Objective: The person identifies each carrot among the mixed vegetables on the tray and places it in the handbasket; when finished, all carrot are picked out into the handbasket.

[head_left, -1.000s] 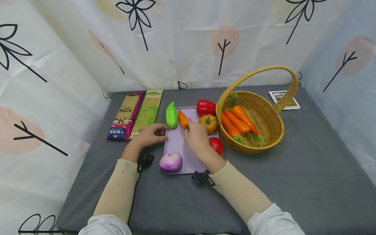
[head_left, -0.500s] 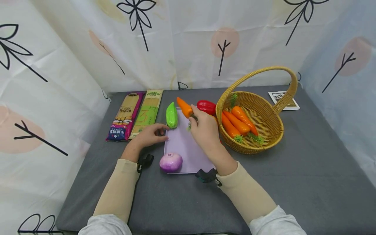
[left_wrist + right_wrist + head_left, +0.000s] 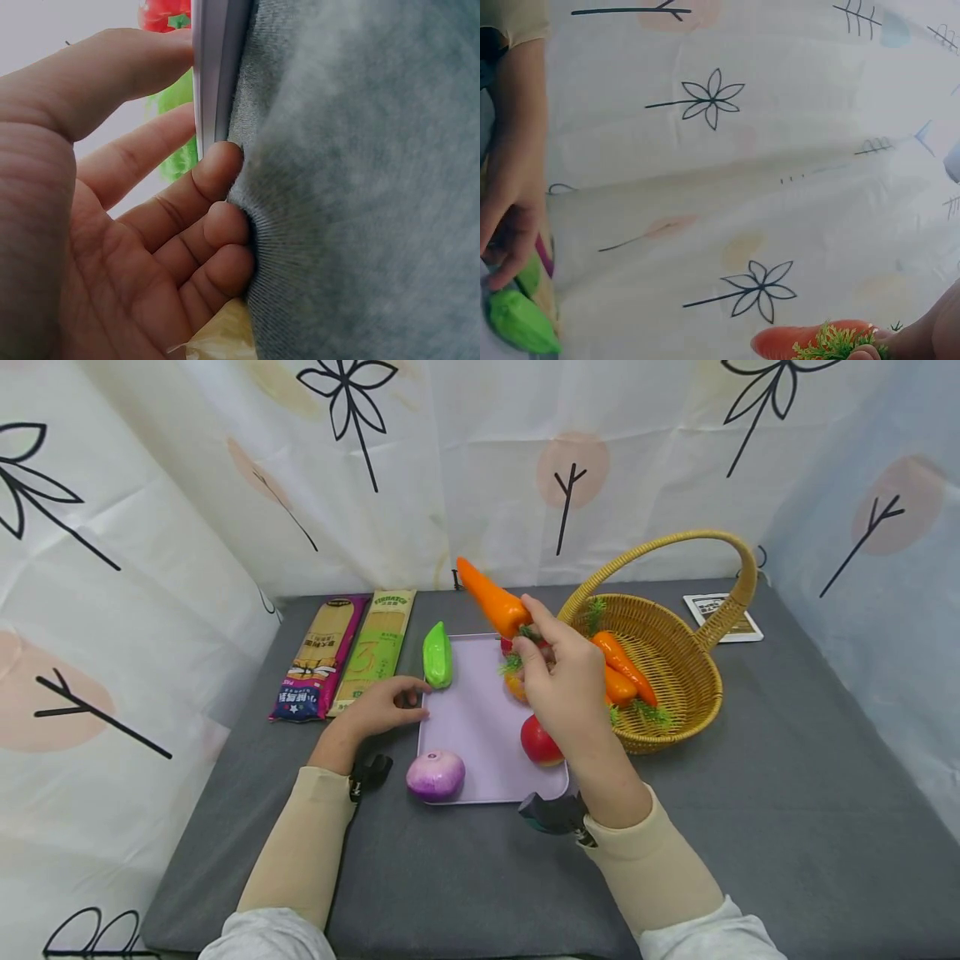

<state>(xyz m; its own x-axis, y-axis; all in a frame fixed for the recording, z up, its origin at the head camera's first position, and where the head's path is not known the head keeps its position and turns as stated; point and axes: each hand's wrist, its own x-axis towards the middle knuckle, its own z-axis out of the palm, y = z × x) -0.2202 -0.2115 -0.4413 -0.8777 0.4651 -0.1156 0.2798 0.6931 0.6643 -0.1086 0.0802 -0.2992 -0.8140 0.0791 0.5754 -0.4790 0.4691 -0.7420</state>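
Note:
An orange carrot (image 3: 491, 597) is raised above the far side of the lilac tray (image 3: 483, 727); the thumb and fingers of my right hand (image 3: 566, 685) pinch it at its leafy end. Its tip points up and to the left. My left hand (image 3: 378, 706) rests at the tray's left edge, where, in the left wrist view, thumb and index fingertips touch the rim (image 3: 217, 82) and the other fingertips press the grey cloth. On the tray lie a green vegetable (image 3: 437, 656), a purple onion (image 3: 437, 776) and a tomato (image 3: 542, 742). My right hand partly hides a small pumpkin (image 3: 515, 686).
Right of the tray stands a wicker basket (image 3: 693, 693) with a tall handle, holding several carrots (image 3: 624, 660). Two noodle packets (image 3: 318, 656) lie at the back left. A white-framed card (image 3: 723, 617) is behind the basket. Patterned curtains enclose the grey table (image 3: 780, 793).
My right hand has lifted the carrot off the tray and carried it up and to the right. The tomato has come back into sight. My left hand has stayed in place.

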